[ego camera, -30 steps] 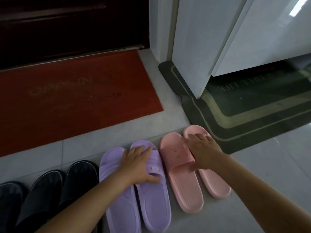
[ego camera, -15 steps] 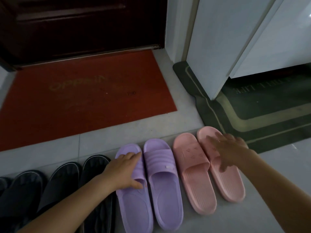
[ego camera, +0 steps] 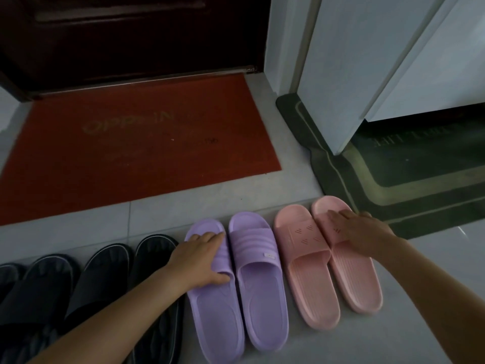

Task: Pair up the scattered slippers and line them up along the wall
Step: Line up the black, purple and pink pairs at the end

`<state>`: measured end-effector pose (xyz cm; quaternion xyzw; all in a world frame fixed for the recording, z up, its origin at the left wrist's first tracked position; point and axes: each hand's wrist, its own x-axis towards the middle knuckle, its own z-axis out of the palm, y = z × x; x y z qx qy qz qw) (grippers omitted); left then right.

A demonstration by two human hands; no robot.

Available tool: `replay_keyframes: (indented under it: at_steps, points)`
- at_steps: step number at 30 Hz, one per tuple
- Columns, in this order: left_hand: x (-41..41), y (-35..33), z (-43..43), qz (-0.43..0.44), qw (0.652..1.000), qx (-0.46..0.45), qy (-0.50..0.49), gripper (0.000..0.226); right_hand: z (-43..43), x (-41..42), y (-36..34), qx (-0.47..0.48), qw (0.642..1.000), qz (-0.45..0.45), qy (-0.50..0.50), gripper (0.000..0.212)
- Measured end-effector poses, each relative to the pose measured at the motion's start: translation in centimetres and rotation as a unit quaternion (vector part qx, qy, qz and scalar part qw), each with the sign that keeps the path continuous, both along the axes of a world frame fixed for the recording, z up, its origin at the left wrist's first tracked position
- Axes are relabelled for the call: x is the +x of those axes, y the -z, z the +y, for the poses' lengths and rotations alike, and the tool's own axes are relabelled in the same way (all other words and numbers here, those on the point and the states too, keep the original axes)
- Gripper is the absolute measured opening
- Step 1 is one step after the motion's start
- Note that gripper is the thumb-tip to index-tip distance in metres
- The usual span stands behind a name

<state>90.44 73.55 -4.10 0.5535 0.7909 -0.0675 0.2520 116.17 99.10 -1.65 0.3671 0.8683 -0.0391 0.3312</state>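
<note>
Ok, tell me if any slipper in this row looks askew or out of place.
Nothing stands out. The black slippers, purple slippers and pink slippers sit paired by colour, side by side, toes pointing the same way.

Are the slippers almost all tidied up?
Nearly. Done: black slippers, purple pair and pink pair lie side by side in one row. In hand: left hand rests on the purple pair, right hand on the pink. Left: maybe just straightening.
</note>
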Motion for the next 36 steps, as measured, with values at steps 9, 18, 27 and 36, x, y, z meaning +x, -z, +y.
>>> replay_keyframes:
  at_steps: [9, 18, 27, 36]
  points:
    - [0.2, -0.2, -0.3, 0.005, 1.000, 0.019, -0.001, 0.104, -1.0, -0.2, 0.2, 0.014, 1.000, -0.015, 0.005, 0.079]
    - [-0.4, -1.1, -1.6, -0.033, 0.999, 0.001, -0.017, 0.102, -1.5, 0.6, 0.4, 0.016, 0.999, 0.035, 0.030, 0.078]
    - [0.0, -1.3, -2.5, -0.058, 0.996, 0.004, -0.070, 0.096, -8.5, -5.5, -1.4, -0.069, 0.987, 0.103, -0.104, 0.097]
    - [-1.1, -2.0, -3.7, -0.064, 0.994, 0.003, -0.086, 0.108, -11.0, -10.5, 0.2, -0.092, 0.974, 0.116, -0.171, 0.091]
